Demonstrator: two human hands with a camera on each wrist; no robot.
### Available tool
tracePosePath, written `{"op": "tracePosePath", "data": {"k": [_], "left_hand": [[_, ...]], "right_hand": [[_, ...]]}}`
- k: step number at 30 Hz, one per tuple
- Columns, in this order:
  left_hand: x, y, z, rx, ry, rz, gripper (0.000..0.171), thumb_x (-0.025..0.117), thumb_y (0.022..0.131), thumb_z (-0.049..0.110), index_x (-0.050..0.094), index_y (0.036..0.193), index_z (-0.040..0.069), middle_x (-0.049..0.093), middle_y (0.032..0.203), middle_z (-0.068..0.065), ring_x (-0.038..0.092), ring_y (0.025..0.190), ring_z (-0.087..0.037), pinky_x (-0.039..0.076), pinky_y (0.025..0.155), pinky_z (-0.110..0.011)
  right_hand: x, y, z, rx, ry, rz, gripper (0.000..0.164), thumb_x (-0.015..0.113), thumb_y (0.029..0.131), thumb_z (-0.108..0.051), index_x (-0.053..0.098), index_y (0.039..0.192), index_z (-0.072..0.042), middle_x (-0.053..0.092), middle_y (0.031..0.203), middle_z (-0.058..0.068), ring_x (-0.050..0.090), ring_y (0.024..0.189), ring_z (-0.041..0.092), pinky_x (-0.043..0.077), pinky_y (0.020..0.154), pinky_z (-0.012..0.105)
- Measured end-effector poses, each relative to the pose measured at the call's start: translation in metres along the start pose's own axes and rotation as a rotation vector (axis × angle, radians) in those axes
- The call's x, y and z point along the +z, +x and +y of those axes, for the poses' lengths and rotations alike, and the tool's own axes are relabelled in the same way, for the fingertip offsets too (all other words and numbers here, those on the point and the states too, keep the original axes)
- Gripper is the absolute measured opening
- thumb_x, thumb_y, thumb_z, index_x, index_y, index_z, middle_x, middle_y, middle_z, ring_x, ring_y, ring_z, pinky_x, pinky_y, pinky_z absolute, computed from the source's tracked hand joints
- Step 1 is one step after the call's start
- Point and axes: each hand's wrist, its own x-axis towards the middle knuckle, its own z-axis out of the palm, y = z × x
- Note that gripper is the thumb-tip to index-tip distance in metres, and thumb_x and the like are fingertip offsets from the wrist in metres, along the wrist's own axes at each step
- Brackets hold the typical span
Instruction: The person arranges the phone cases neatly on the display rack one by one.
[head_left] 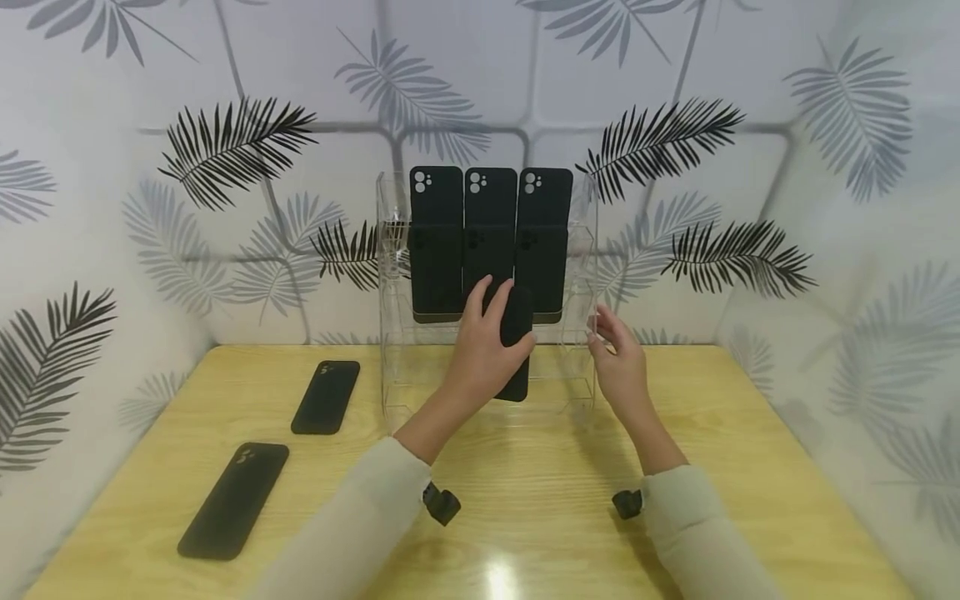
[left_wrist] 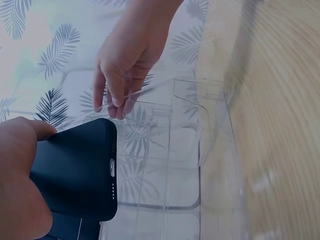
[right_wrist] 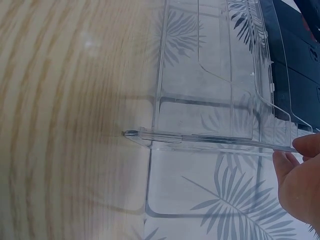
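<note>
My left hand [head_left: 486, 354] grips a black phone case [head_left: 515, 385] by its edges, in front of the clear stand's lower part. The left wrist view shows the case's bottom end with its port cutout and small holes. Behind it, black phone cases [head_left: 437, 196] stand upright side by side in the clear tiered display stand [head_left: 382, 333], camera cutouts at the top. My right hand [head_left: 621, 362] holds the stand's right side panel [right_wrist: 210, 140] between thumb and fingers.
Two more black phone cases lie on the wooden table [head_left: 525, 500] at the left: one [head_left: 326, 398] near the stand, another [head_left: 234, 500] closer to the front. A leaf-patterned wall covering [head_left: 750, 183] rises right behind the stand.
</note>
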Motion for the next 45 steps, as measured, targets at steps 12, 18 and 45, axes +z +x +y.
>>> {"op": "tracePosePath", "data": {"k": [12, 18, 45], "left_hand": [[0.030, 0.027, 0.014, 0.152, 0.006, 0.173, 0.076, 0.073, 0.094, 0.029, 0.036, 0.157, 0.010, 0.020, 0.164, -0.018, 0.021, 0.154, -0.029, 0.039, 0.115, -0.047], [0.050, 0.032, 0.016, 0.146, 0.003, 0.224, 0.076, 0.073, 0.094, 0.029, 0.035, 0.157, 0.009, 0.020, 0.164, -0.018, 0.019, 0.155, -0.030, 0.039, 0.115, -0.044], [0.093, 0.031, -0.008, 0.151, 0.212, 0.264, 0.072, 0.068, 0.098, 0.028, 0.032, 0.157, 0.008, 0.016, 0.163, -0.021, 0.014, 0.156, -0.033, 0.041, 0.114, -0.035]], "right_hand": [[0.000, -0.003, -0.002, -0.006, -0.028, 0.006, 0.051, 0.054, 0.105, -0.011, 0.043, 0.154, -0.012, 0.054, 0.144, 0.017, 0.053, 0.134, 0.030, 0.046, 0.107, 0.050], [0.000, -0.004, -0.005, 0.002, -0.025, 0.006, 0.050, 0.054, 0.105, -0.010, 0.043, 0.154, -0.009, 0.054, 0.143, 0.018, 0.054, 0.134, 0.030, 0.047, 0.106, 0.048], [0.000, -0.003, -0.003, -0.002, -0.021, 0.004, 0.050, 0.053, 0.105, -0.010, 0.043, 0.154, -0.008, 0.051, 0.143, 0.019, 0.052, 0.135, 0.030, 0.046, 0.108, 0.046]]}}
